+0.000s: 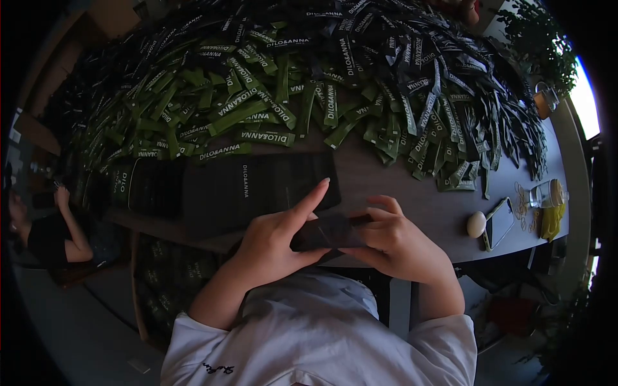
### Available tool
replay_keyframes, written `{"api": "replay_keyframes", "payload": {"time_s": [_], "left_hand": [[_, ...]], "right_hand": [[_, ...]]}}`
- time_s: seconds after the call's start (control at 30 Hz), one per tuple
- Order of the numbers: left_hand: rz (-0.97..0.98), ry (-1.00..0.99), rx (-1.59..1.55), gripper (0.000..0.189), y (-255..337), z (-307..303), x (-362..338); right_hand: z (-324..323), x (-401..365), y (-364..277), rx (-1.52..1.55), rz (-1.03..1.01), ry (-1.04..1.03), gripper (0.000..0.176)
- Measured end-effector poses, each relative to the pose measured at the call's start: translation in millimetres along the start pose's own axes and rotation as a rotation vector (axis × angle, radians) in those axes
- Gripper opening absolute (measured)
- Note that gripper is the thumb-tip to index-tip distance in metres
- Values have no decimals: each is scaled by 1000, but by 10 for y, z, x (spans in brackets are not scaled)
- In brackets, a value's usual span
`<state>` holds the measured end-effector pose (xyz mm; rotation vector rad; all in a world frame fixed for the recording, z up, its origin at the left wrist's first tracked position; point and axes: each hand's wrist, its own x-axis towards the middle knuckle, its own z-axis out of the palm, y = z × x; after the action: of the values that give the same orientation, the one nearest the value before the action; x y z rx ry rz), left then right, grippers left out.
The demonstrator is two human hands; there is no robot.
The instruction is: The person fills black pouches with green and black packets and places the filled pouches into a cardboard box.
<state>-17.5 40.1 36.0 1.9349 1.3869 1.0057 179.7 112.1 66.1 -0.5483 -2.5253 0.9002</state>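
A small dark box-shaped item [329, 231] is held up in front of my shirt, over the table's near edge. My left hand [273, 235] grips its left end, with one finger stretched up and away. At the other end my right hand [394, 239] has its fingers curled around it. The item's print and exact kind are too dark to make out. Just beyond my hands lies a flat black box [283, 183] with a white DILO&ANNA label.
Green stick sachets [241, 106] and black stick sachets [412, 48] are heaped across the table [367, 177]. To the right are a white egg-shaped object [476, 224], a phone [499, 223], rubber bands [523, 206] and a glass jar [548, 193]. Another person [61, 231] sits at the left.
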Motion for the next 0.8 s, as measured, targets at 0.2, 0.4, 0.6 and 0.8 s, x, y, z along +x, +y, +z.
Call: {"api": "replay_keyframes", "payload": {"time_s": [0.2, 0.4, 0.6, 0.8], "left_hand": [[-9, 115, -167, 82, 52, 39, 13], [27, 133, -214, 80, 79, 32, 18], [-151, 230, -555, 42, 76, 130, -19], [-243, 285, -647, 10, 65, 171, -126]], "right_hand": [[20, 67, 19, 87, -56, 81, 17], [-34, 77, 2, 46, -84, 93, 26], [334, 82, -63, 384, 288, 707, 18], [450, -81, -47, 594, 358, 425, 11]]}}
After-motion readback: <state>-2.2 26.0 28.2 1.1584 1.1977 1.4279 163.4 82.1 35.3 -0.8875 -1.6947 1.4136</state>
